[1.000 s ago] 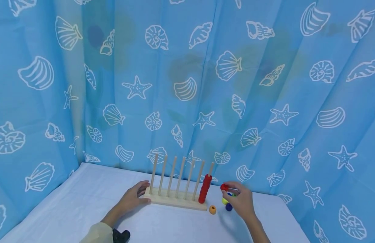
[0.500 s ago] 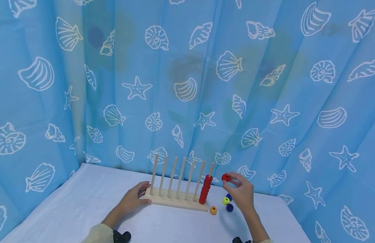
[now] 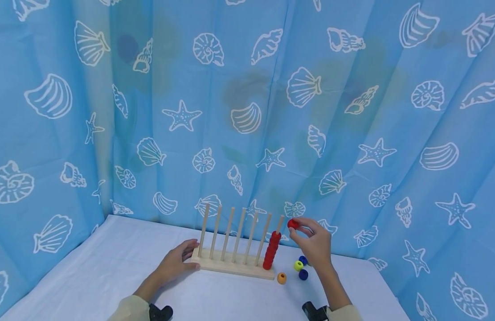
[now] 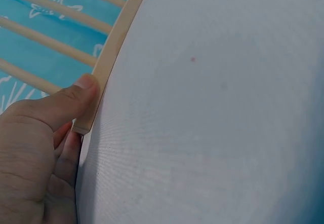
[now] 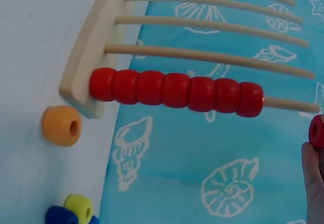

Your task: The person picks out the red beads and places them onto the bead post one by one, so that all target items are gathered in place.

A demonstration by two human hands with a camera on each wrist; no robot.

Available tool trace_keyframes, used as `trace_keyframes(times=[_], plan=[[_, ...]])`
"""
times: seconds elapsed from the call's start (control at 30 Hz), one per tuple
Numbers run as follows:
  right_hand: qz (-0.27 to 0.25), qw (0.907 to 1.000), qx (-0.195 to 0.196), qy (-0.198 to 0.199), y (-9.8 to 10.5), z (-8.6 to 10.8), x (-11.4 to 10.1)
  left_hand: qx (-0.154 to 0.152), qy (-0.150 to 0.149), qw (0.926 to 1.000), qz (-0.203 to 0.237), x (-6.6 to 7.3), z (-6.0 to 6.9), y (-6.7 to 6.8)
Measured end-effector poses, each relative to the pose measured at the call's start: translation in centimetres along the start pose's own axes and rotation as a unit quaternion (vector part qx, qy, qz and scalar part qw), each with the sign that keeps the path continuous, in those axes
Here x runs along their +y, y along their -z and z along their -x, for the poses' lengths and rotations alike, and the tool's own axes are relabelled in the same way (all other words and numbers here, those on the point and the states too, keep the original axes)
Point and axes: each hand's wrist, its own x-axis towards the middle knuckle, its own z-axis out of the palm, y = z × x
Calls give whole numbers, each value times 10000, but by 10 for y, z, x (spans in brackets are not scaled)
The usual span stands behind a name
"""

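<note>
A wooden peg rack (image 3: 231, 265) stands on the table, its several upright pegs in a row. Red beads (image 5: 176, 89) are stacked on the rightmost peg, leaving its tip bare. My left hand (image 3: 176, 263) grips the left end of the rack's base, thumb in front, as the left wrist view also shows. Between thumb and fingers, my right hand (image 3: 314, 240) pinches a single red bead (image 3: 293, 224), held in the air just right of that peg's tip. In the right wrist view, this bead and the fingers show only at the right edge.
An orange bead (image 3: 281, 278) lies by the rack's right end. Farther right sit a yellow bead (image 3: 298, 265) and dark blue beads (image 3: 303, 274) on the white-covered table (image 3: 231, 303). A blue shell-print curtain (image 3: 247, 147) hangs behind and around the table.
My right hand has lifted the red bead from the loose beads and carried it up and then left, close to the rightmost peg's tip. The left hand and rack stay put.
</note>
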Motion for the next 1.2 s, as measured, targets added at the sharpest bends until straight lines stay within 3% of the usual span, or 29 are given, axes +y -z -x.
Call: trace_keyframes(times=[0.33, 0.87, 1.2], plan=[[-405, 9976, -64, 559, -6, -14, -14, 5, -17, 10000, 77, 4, 2, 0], [-588, 9967, -351, 438, -15, -24, -17, 20, 120, 9999, -8, 3, 1, -2], [-383, 9981, -475, -9, -18, -19, -15, 48, 194, 9997, -106, 3, 0, -2]])
